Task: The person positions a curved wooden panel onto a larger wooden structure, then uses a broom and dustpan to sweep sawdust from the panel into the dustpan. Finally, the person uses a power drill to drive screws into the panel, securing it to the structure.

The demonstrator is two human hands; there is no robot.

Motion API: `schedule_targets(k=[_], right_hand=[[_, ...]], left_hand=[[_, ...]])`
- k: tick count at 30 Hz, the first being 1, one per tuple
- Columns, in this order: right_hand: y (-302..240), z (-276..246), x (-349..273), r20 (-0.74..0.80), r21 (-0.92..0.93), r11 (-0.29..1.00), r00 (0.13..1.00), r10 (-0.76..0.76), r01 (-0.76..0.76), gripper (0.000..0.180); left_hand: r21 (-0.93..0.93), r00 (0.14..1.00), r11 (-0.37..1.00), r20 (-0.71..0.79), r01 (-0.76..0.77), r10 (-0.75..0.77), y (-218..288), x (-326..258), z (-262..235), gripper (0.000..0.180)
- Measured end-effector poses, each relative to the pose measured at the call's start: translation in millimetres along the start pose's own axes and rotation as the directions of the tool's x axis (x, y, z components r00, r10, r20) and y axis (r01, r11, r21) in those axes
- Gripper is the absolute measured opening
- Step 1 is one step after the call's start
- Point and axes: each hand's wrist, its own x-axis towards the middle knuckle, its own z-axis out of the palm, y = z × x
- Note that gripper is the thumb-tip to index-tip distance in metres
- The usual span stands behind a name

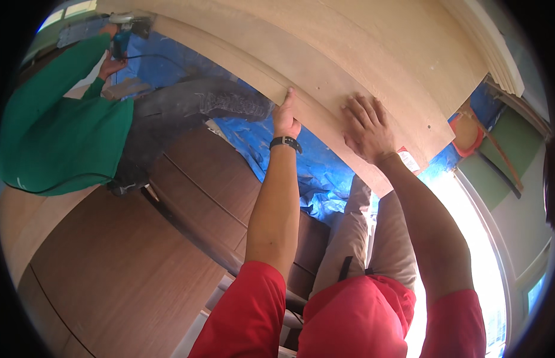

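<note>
A large pale plywood board [349, 53] is filling the upper middle of the frame, its long axis running from the upper left down toward the right centre, with its near edge slanting the same way. Both hands are sitting on that near edge, so the board is lying above and beyond them, away from the body.

The left hand [285, 116], wearing a black wristband [286, 142], is reaching up at the frame's centre with its fingers curled closed over the board's edge, thumb pointing up along the face. The forearm is rising almost straight from the lower edge. The right hand [366, 128], just right of it, is lying open and flat, fingers spread and pressing on the board's face near the same edge; it is gripping nothing. Its arm is coming in from the lower right at a slant. The two hands are near each other, the left slightly closer to the board's upper-left stretch.

Beneath the board, a blue tarp [313, 161] is covering the floor beside brown panels [122, 262]. In the upper left, another person in a green top [57, 131] is working a power tool [119, 42] at the board's far end.
</note>
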Motion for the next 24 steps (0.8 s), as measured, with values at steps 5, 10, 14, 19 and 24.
schedule_targets(k=[5,10,14,19,24], right_hand=[[0.4,-1.0,0.1,0.017,0.004,1.000,1.000,0.009,-0.009,0.059],[0.9,0.8,-0.9,0.013,0.019,1.000,1.000,0.005,-0.005,0.063],[1.3,-0.1,-2.2,0.010,0.032,0.999,1.000,0.007,-0.007,0.064],[4.0,-0.1,-3.4,0.030,0.035,0.999,1.000,0.009,-0.010,0.066],[3.4,-0.2,-2.7,0.043,0.033,0.999,0.999,0.019,-0.020,0.068]], left_hand=[[0.000,1.000,1.000,-0.007,0.025,-0.025,3.2,-5.6,5.9,0.048],[0.006,1.000,1.000,-0.006,0.017,-0.017,2.4,-3.7,3.4,0.046],[0.012,0.999,0.999,0.006,0.046,-0.046,3.5,-4.5,4.3,0.047],[0.004,0.999,0.999,-0.013,0.052,-0.051,2.6,-7.3,5.3,0.046],[0.001,0.998,0.998,0.000,0.068,-0.068,4.9,-7.9,6.3,0.044]])
